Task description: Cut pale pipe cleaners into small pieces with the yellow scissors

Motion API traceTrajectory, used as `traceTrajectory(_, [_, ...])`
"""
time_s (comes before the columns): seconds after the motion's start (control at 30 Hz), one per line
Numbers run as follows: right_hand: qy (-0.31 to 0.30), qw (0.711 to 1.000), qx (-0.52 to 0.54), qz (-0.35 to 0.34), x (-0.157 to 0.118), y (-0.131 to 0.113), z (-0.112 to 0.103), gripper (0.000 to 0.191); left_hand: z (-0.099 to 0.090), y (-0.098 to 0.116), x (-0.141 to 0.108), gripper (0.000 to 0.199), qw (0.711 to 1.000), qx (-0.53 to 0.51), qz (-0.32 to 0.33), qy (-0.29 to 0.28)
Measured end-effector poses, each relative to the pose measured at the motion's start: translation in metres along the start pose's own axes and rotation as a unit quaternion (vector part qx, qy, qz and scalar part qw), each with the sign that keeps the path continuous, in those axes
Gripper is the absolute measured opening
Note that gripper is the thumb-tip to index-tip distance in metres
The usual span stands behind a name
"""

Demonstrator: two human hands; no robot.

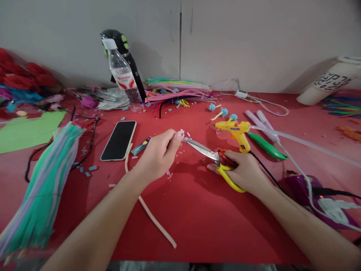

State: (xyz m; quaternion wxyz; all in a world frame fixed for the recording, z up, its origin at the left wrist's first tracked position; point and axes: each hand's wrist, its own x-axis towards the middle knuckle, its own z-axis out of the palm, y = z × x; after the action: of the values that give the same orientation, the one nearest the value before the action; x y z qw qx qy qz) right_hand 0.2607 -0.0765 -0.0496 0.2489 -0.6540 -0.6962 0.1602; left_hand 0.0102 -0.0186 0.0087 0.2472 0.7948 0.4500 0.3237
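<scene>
My left hand [158,154] is closed in a pinch, thumb against forefinger, on a small pale pink piece [182,131]. My right hand [245,171] is wrapped round the handles of a pair of scissors [201,147], one handle yellow, the other dark red. The scissor blades look nearly closed and point left, their tips right beside my left fingertips. Tiny pale clippings [169,174] are scattered on the table under the hands. A cream pipe cleaner [156,218] runs out from beneath my left wrist toward the table's front edge.
A yellow glue gun [234,131] lies beyond my right hand, near a green-handled tool [267,146]. A phone [119,141] and bundled teal and lilac pipe cleaners [45,188] lie left. A plastic bottle [122,75] stands behind. A purple power strip [318,203] with cables sits right.
</scene>
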Motion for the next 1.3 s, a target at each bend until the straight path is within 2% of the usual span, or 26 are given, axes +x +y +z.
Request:
traceTrajectory(0.33, [0.008, 1.000, 0.002, -0.002, 0.0010, 0.0011, 0.0004, 0.054, -0.0005, -0.0007, -0.0006, 0.034, 1.000, 0.006, -0.001, 0.002])
traceTrajectory(0.53, [-0.012, 0.999, 0.031, 0.023, -0.0008, -0.0030, -0.0028, 0.052, 0.0003, -0.0015, -0.0001, 0.034, 1.000, 0.003, -0.001, 0.004])
traceTrajectory(0.8, [-0.007, 1.000, 0.017, 0.009, -0.0008, 0.0017, 0.0007, 0.051, 0.0001, -0.0014, -0.0008, 0.034, 1.000, -0.001, 0.001, 0.003])
traceTrajectory(1.3, [-0.008, 1.000, 0.017, 0.014, -0.0004, -0.0039, -0.0027, 0.055, -0.0020, -0.0017, -0.0009, 0.033, 1.000, 0.007, -0.004, 0.003])
